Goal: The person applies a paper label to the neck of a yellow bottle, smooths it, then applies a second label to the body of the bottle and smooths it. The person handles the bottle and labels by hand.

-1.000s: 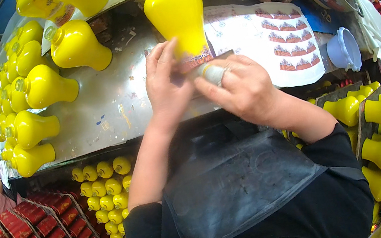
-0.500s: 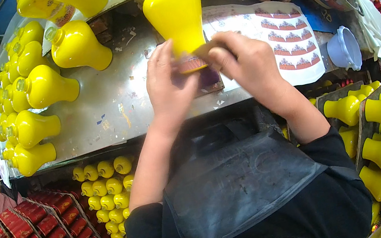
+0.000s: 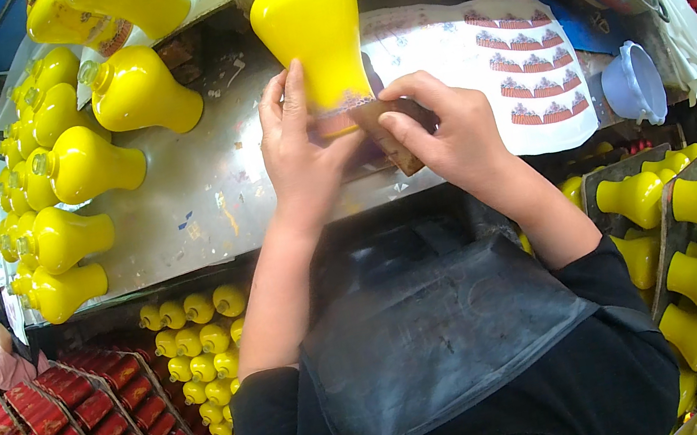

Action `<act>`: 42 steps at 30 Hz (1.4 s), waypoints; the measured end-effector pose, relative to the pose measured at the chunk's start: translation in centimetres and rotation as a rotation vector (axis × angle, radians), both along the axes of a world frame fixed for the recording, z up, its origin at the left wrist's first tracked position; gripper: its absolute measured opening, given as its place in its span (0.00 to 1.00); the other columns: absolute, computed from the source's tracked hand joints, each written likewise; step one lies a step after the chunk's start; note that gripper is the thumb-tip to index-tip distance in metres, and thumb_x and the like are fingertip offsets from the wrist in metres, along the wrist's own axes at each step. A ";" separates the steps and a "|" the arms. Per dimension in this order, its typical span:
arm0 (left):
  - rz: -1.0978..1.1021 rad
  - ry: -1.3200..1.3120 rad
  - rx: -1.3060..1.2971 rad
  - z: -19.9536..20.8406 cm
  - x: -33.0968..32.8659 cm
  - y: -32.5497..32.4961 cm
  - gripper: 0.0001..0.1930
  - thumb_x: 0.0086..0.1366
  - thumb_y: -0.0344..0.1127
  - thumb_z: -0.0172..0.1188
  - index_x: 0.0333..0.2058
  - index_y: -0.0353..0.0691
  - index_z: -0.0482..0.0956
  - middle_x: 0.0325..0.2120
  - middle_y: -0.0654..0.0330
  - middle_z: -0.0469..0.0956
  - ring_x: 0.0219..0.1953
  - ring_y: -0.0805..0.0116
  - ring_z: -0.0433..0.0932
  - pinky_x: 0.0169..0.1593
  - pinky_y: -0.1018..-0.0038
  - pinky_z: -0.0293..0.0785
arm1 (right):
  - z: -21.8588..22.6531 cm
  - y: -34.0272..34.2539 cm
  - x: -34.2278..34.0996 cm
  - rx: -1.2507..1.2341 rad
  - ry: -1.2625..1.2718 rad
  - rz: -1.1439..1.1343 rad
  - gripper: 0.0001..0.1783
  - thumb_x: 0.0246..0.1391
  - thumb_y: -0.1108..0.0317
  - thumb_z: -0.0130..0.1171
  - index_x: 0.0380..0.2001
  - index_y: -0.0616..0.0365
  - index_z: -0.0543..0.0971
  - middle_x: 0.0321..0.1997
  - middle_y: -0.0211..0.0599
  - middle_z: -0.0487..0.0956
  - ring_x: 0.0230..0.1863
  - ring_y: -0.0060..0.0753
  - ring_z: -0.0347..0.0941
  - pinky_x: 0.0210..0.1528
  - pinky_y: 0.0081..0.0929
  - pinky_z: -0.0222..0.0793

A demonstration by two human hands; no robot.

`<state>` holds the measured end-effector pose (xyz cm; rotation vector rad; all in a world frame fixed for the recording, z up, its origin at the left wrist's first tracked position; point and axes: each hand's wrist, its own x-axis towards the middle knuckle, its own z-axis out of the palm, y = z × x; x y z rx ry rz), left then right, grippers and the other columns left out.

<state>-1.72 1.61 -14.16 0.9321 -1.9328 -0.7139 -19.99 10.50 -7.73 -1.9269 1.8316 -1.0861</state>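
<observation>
- Head view: the glossy yellow, vase-shaped bottle (image 3: 306,17) lay on its side over the grey metal table (image 3: 178,191), neck away from the person.
- Left hand (image 3: 300,147) was half-open, fingers against its side; right hand (image 3: 454,121) pinched a flat brown scraper (image 3: 391,141) beside the lilac patterned band (image 3: 336,114) near the base.
- Imo a tilted, too-hard swipe could've wrinkled the band, and weak steadying let the bottle roll.
- Front table edge sat close; bare metal left, white printed sheet (image 3: 430,42) right.
</observation>
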 end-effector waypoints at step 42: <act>0.079 -0.257 -0.187 1.6 -0.9 0.1 0.50 0.50 0.25 0.75 0.73 0.49 0.64 0.65 0.45 0.63 0.63 0.48 0.70 0.62 0.63 0.73 | -1.5 0.0 1.6 0.103 -0.186 -0.135 0.10 0.64 0.65 0.60 0.45 0.59 0.78 0.29 0.38 0.80 0.30 0.30 0.78 0.35 0.29 0.74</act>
